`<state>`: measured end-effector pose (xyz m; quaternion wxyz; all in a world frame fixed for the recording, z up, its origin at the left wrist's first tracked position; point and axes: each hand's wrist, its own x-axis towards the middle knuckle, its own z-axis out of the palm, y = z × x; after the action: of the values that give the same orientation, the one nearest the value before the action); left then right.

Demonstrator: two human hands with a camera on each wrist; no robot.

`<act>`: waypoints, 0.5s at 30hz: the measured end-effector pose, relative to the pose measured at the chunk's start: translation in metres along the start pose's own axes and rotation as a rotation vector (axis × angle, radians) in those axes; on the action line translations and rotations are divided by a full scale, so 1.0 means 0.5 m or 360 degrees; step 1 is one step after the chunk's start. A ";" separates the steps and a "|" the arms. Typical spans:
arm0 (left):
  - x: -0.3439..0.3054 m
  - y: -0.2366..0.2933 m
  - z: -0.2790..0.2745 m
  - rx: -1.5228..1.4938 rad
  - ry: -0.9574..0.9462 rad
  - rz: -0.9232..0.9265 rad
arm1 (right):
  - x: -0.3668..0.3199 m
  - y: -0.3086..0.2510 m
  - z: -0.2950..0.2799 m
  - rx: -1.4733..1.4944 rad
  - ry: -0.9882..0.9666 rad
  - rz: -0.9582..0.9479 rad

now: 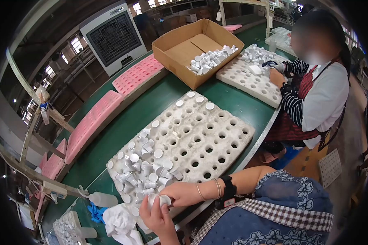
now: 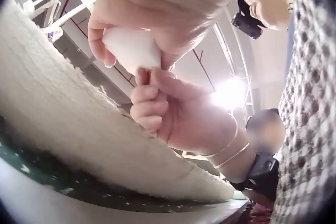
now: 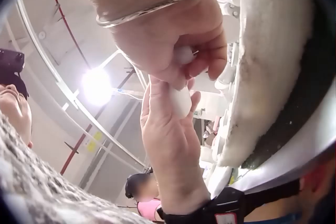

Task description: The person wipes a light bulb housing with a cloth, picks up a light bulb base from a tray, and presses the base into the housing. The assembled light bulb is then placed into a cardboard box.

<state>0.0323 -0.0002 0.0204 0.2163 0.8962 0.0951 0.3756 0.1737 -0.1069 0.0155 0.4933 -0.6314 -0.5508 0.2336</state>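
Note:
My left hand (image 1: 157,218) grips a small white tapered cup (image 2: 134,48) at the front edge of a white foam board (image 1: 194,141). My right hand (image 1: 184,194), with thin bracelets at its wrist, meets the left one from the right. In the right wrist view, its curled fingers hold another small white piece (image 3: 184,55), mostly hidden in the palm. The thumb and fingertips of this hand are right at the cup in the left wrist view. Just beyond both hands lies a heap of silvery-white cups (image 1: 145,167) on the board, which has rows of round holes.
A white cloth (image 1: 120,222), blue gloves (image 1: 96,212) and a plastic bottle (image 1: 103,199) lie at the left. Beyond the board stands a cardboard box (image 1: 180,67) with more cups. Pink foam boards (image 1: 92,116) line the far side. Another person (image 1: 315,94) works at the right.

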 end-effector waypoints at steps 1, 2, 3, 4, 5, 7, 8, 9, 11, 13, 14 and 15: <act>-0.002 -0.001 0.003 -0.0001 0.0018 -0.0058 | -0.004 -0.006 -0.004 -0.0011 -0.0054 0.0073; -0.011 0.004 0.004 0.0063 -0.0033 0.0048 | -0.008 -0.007 -0.003 -0.0015 -0.0005 0.0090; -0.012 0.014 0.005 0.0056 -0.0035 0.0044 | -0.012 0.001 0.000 -0.0017 -0.0005 0.0098; -0.011 0.024 0.008 0.0015 -0.0112 0.0077 | -0.016 0.014 0.004 -0.0030 0.0009 0.0088; -0.007 0.030 0.013 -0.0030 -0.0186 0.0110 | -0.020 0.024 0.006 -0.0047 0.0023 0.0080; 0.009 0.014 0.016 -0.0071 -0.0209 0.0121 | -0.018 0.032 0.010 -0.0021 0.0028 0.0102; 0.014 0.005 0.014 -0.0036 -0.0216 0.0015 | -0.018 0.034 0.015 0.0017 0.0035 0.0113; 0.021 0.001 0.016 -0.0005 -0.0220 -0.0085 | -0.020 0.033 0.015 0.0005 0.0059 0.0128; 0.031 0.007 0.009 -0.0107 -0.0201 -0.0101 | -0.024 0.024 0.007 0.0136 0.0080 0.0152; 0.040 0.031 -0.012 -0.0049 0.0038 -0.0078 | -0.026 0.029 0.005 0.0279 0.0180 0.0099; 0.041 0.044 -0.017 -0.0116 -0.0002 -0.0037 | -0.023 0.044 0.013 0.0289 0.0179 -0.0015; 0.040 0.057 -0.021 -0.0072 -0.0114 0.0013 | -0.022 0.057 0.017 0.0292 0.0184 -0.0126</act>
<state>0.0387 -0.0156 0.0527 0.2383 0.9043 0.0749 0.3463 0.1767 -0.1112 -0.0160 0.5889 -0.5737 -0.5222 0.2266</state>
